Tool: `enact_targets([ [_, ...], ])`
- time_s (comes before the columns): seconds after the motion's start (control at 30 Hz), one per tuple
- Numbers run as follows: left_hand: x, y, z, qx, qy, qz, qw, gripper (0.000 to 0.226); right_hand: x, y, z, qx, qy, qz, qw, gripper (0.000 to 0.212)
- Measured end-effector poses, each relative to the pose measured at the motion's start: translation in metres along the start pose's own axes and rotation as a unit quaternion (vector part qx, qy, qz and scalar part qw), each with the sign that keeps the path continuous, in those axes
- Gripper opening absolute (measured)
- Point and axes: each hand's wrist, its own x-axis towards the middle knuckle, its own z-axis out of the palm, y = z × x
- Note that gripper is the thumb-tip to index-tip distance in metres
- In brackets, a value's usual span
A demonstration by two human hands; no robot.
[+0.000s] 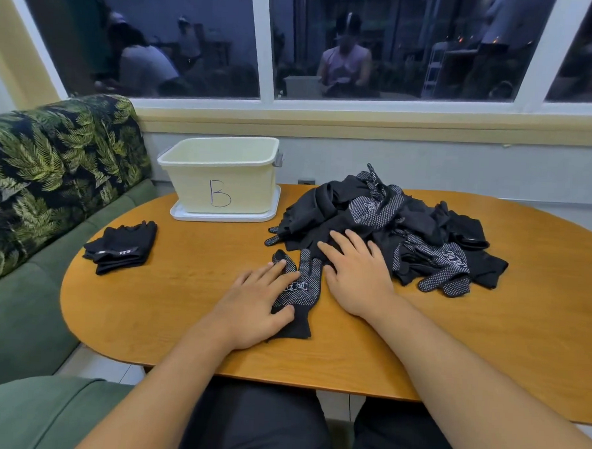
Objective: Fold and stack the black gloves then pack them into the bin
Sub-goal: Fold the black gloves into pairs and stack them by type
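Note:
A black glove with white grip dots (301, 293) lies flat on the wooden table (180, 304), cuff toward me. My left hand (256, 308) presses flat on its left side with straight fingers. My right hand (357, 272) lies flat to the right of it, fingers reaching onto the edge of a loose pile of black gloves (390, 226). A small stack of folded black gloves (123, 246) sits at the table's left. The cream bin marked "B" (221, 179) stands at the back left on a white tray (219, 217).
A green sofa with a leaf-print backrest (51, 163) runs along the table's left side. A wall with a window sill (361, 121) lies behind the table. Bare wood shows at the right and near edge.

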Motion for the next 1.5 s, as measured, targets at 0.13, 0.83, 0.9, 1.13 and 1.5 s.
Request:
enact_targets([
  [0.13,-0.003,0.001,-0.002,-0.010,0.025,0.009,1.000,0.077,0.005,0.005,0.004,-0.005,-0.051,0.010,0.999,0.052],
  [0.83,0.075,0.000,-0.017,-0.107,0.160,-0.121,0.974,0.023,0.051,0.047,-0.051,-0.107,0.089,-0.041,0.989,0.048],
  [0.9,0.073,-0.001,-0.012,-0.209,0.187,-0.121,0.952,0.023,0.059,0.053,-0.057,-0.144,0.050,-0.052,0.987,0.047],
  [1.13,0.057,-0.005,-0.009,-0.148,0.233,-0.112,0.955,0.043,0.069,0.045,-0.090,-0.034,0.038,-0.026,0.998,0.039],
  [1.5,0.029,0.018,0.001,-0.001,-0.040,-0.028,0.999,0.081,0.069,0.008,-0.163,0.403,-0.025,0.092,0.910,0.031],
])
